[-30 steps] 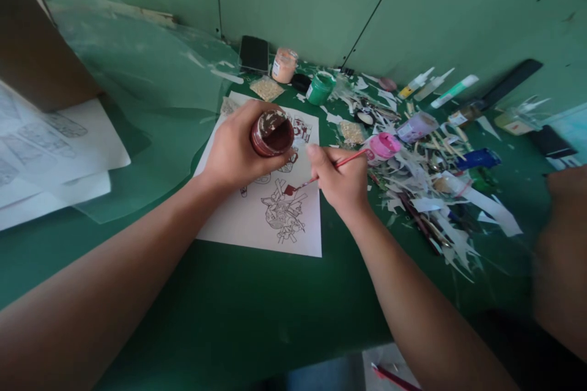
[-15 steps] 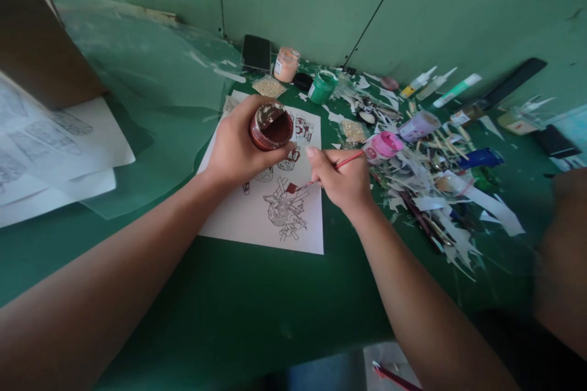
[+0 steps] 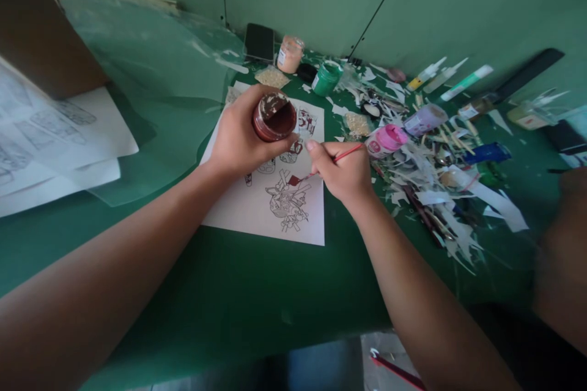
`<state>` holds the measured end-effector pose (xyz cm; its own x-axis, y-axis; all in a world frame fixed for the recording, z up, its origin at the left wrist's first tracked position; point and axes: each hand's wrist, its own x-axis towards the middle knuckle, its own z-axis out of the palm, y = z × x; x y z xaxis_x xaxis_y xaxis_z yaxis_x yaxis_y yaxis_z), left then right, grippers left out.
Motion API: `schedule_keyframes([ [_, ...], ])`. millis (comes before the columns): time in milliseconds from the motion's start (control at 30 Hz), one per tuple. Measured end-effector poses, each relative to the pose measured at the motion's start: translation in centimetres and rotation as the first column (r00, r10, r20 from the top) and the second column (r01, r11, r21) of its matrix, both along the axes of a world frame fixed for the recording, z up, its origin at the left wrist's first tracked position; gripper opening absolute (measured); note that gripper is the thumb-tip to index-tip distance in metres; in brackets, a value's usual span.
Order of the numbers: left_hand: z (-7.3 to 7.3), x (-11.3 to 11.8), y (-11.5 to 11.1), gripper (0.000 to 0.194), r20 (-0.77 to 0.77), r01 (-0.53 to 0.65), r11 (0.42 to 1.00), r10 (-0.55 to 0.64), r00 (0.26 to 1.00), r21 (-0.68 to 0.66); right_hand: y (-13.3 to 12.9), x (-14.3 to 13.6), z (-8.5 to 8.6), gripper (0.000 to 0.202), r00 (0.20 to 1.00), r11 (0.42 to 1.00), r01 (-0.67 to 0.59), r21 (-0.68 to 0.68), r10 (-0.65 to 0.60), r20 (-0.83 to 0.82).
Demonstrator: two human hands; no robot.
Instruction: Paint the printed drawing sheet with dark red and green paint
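Note:
My left hand [image 3: 241, 134] is wrapped round a jar of dark red paint [image 3: 275, 122], its open mouth tilted toward me, above a printed sheet of paper [image 3: 257, 214]. In a pinch, my right hand [image 3: 343, 171] grips a thin red paintbrush [image 3: 349, 151]. The brush tip meets the sheet beside a small dark red painted patch [image 3: 293, 181] on a line drawing [image 3: 287, 204]. Other small drawings higher on the sheet also carry red, partly hidden behind my left hand and the jar.
Right of the sheet stand a pink paint jar [image 3: 386, 139] and a purple one [image 3: 425, 119] amid paper scraps [image 3: 426, 180]. Behind are a green jar [image 3: 327, 77] and a peach jar [image 3: 290, 54]. Clear plastic sheeting [image 3: 151, 85] and printed papers [image 3: 59, 134] lie left. Another person's arm [image 3: 562, 256] shows at right.
The brush tip has shifted slightly on the drawing, next to the red patch. Both hands keep their hold on the jar and the brush. The whole view has shifted a little.

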<state>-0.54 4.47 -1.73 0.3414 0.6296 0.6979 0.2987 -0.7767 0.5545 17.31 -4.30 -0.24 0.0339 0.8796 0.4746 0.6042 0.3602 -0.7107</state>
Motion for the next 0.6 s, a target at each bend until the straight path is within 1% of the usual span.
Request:
schedule_keyframes([
  [100,-0.1,-0.04,0.12,0.054,0.001,0.01,1.0,-0.01,1.0,-0.002,0.0,-0.04,0.02,0.048,1.0,1.0,0.015,0.007,-0.015,-0.009],
  [233,0.1,-0.02,-0.12,0.052,-0.009,-0.015,1.0,0.014,1.0,-0.007,0.0,-0.1,0.09,0.048,1.0,1.0,0.005,-0.008,-0.005,0.005],
  [333,0.34,0.0,-0.37,0.049,-0.012,-0.034,0.999,0.034,0.999,-0.012,0.04,-0.11,0.14,0.048,0.999,0.999,0.035,-0.009,-0.035,-0.001],
  [433,0.47,0.01,-0.47,0.048,-0.01,-0.028,1.0,0.028,1.0,-0.009,0.03,-0.08,0.14,0.049,0.998,0.999,0.05,-0.004,-0.05,-0.026],
  [600,0.59,-0.01,-0.57,0.046,-0.003,-0.024,0.999,0.024,1.0,-0.025,0.06,0.03,0.11,0.051,0.998,0.998,0.05,-0.024,-0.049,0.025],
])
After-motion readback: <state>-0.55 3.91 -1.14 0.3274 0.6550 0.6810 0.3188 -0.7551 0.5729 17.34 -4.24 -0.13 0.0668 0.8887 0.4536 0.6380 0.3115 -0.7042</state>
